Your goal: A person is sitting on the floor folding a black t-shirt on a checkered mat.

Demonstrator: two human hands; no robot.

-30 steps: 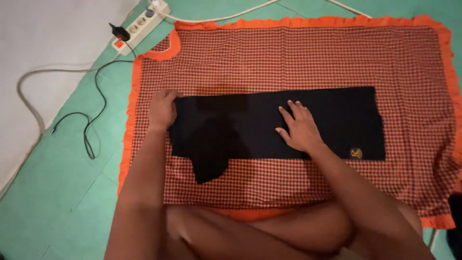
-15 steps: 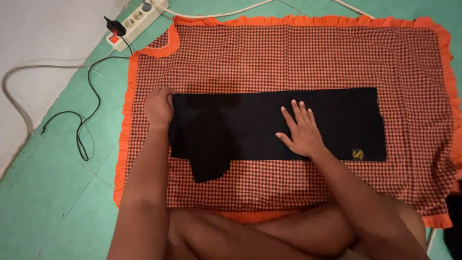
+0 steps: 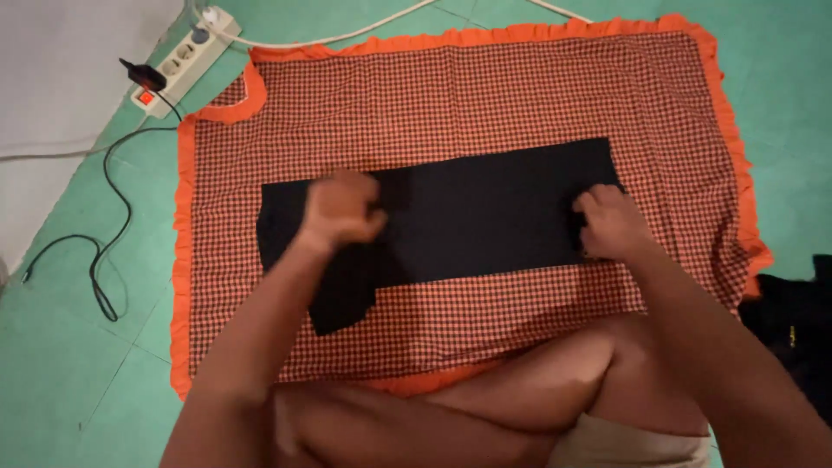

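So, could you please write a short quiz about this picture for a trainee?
1. True or false: the folded black garment lies on the red-and-white checked cloth with an orange frill.
2. Which of the hands grips the garment's right end? A) left hand B) right hand
3. Fill in: the white power strip lies on the ____ tiled floor.

Key:
1. True.
2. B; its fingers curl on the fabric edge.
3. Green.
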